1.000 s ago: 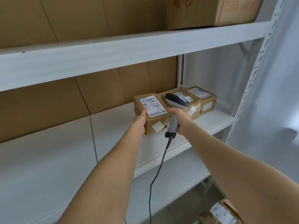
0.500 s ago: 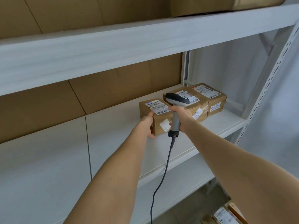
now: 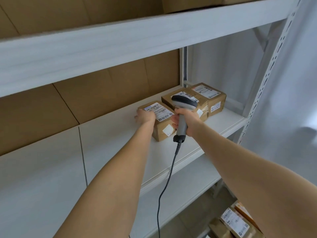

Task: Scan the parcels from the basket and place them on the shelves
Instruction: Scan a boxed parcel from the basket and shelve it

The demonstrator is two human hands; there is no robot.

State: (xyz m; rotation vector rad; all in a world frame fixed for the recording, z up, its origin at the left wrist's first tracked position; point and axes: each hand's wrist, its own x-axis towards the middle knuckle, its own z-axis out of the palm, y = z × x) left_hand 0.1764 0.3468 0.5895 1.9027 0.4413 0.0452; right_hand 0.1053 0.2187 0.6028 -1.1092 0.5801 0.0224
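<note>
1. The parcel, a small brown cardboard box, sits on the white middle shelf, just left of two others like it.
2. Its top carries a white shipping label with a blue strip at one corner and several barcodes; the print is too small to read. A small white sticker on its near face has a mark that cannot be made out.
3. The left hand holds the parcel at its top left corner, fingers curled over the far edge.
4. The right hand is wrapped tight around the grey handle of a scanner, whose dark head is above the parcels. Its cable hangs down in front of the shelf edge.
5. The second parcel lies partly behind the scanner. The third parcel touches it on the right; its label has a red strip, and a side sticker shows digits too blurred to read.
6. Brown cardboard lines the back of the shelving, and an upper shelf runs across above.
7. A perforated white post stands at the right, with a white sheet beyond it.
8. More labelled parcels lie low in the bottom right corner.
</note>
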